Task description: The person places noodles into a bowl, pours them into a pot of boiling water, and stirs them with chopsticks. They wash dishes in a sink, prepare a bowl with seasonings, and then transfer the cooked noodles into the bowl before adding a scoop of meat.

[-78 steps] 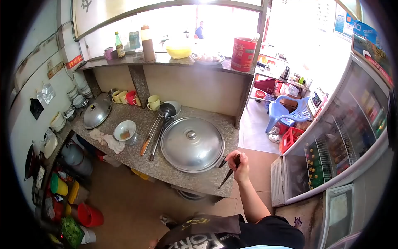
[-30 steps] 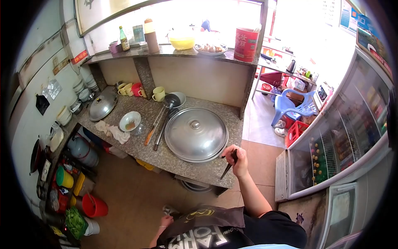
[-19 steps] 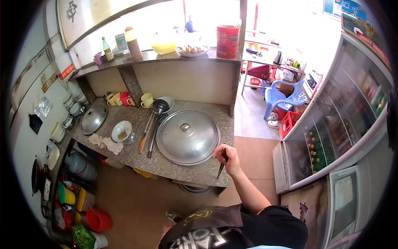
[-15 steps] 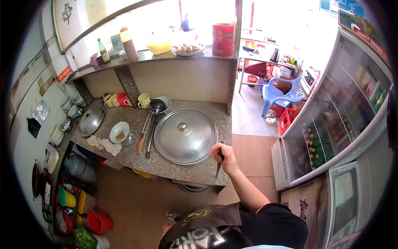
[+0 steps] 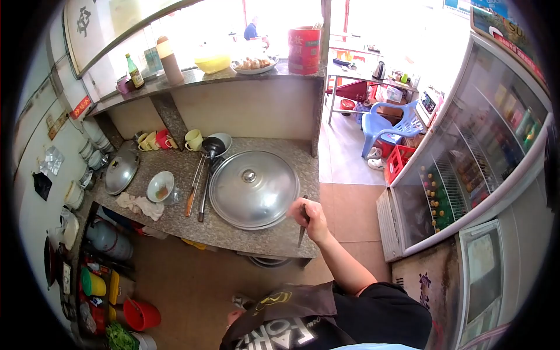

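Note:
My right hand [image 5: 314, 223] is closed round a dark, thin tool that points down, just off the right edge of a large round metal lid [image 5: 253, 195] on the stone counter [image 5: 233, 239]. What the tool is, I cannot make out. A bit of skin, seemingly my left hand [image 5: 234, 317], shows beside the dark apron [image 5: 291, 300]; its fingers are hidden. Left of the lid lie a black ladle [image 5: 214, 146], tongs with an orange handle [image 5: 190, 201], a white bowl [image 5: 160, 186] and a crumpled cloth [image 5: 141, 206].
Behind the counter, a shelf [image 5: 216, 77] bears a red bucket [image 5: 304, 51], a yellow bowl [image 5: 213, 63] and bottles. A smaller domed lid [image 5: 122, 172] lies left. A drinks fridge [image 5: 466, 151] and blue chair [image 5: 388, 125] stand right. A person [image 5: 251, 29] is far off outside.
The camera view has shifted slightly, so the counter and its objects appear a little further left and higher. My right hand still holds the dark tool near the lid's right edge.

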Tool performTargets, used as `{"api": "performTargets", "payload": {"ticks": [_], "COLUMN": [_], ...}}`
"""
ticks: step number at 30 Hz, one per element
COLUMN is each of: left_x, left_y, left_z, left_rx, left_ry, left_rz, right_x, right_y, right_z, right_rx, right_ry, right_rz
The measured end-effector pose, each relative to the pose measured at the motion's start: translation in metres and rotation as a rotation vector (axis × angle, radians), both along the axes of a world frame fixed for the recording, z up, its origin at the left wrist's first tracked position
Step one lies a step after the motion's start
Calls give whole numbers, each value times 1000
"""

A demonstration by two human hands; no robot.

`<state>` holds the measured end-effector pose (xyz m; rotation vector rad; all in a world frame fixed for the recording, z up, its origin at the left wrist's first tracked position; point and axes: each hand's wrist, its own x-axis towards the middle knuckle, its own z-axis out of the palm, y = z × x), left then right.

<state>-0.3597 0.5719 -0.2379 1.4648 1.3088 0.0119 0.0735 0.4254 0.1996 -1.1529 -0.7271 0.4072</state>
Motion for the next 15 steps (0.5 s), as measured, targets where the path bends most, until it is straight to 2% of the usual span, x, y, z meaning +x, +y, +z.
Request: {"api": "performTargets", "payload": {"ticks": [3, 7, 10, 12, 15], "left_x": [-2, 2, 0, -1, -5], "left_y": [3, 6, 1, 3, 1], "left_z": [2, 12, 16, 12, 7], "left_rx": [-73, -70, -39, 38, 16], "left_ry": [-4, 40, 71, 91, 60], "left_rz": [19, -10, 50, -33, -37], "right_x": [-1, -3, -5, -5, -2], "right_y": [0, 1, 3, 2, 4], "right_z": [-1, -2, -1, -3, -3], "right_rx": [-2, -5, -15, 7, 14], "right_ry": [6, -13, -19, -8, -3], "right_rz": [1, 15, 6, 26, 24]}}
